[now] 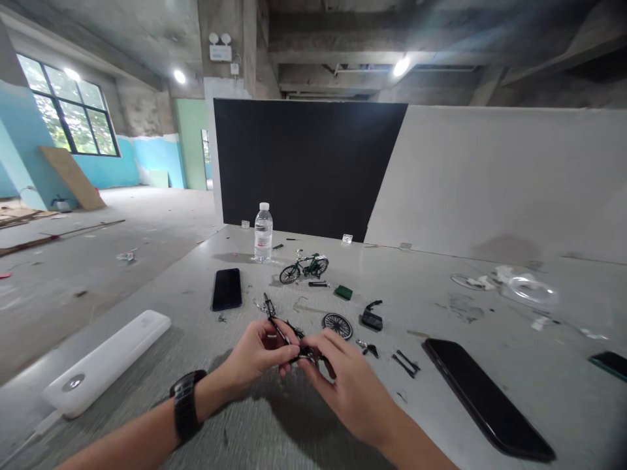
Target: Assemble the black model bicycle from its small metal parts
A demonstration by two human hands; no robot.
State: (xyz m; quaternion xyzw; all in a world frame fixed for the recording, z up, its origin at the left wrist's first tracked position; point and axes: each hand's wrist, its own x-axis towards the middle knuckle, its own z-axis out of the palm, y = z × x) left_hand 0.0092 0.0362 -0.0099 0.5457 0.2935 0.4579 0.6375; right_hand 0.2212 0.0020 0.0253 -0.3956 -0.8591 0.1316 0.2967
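Both hands meet over the near middle of the table, closed around a small black model bicycle frame (278, 331). My left hand (259, 352), with a black band on its wrist, pinches the frame between thumb and fingers; the fork end sticks out up and left. My right hand (337, 375) grips the other end, its fingertips touching the left thumb. What lies under the right fingers is partly hidden. Just beyond the hands lies a loose spoked wheel (337, 325). A whole green model bicycle (304, 266) stands farther back.
Small black parts (372, 318), a green piece (343, 292) and two thin rods (405, 363) lie on the right. A water bottle (263, 234) and a phone (226, 289) stand and lie at left. A white power bank (110, 362) and a large phone (487, 398) flank my arms.
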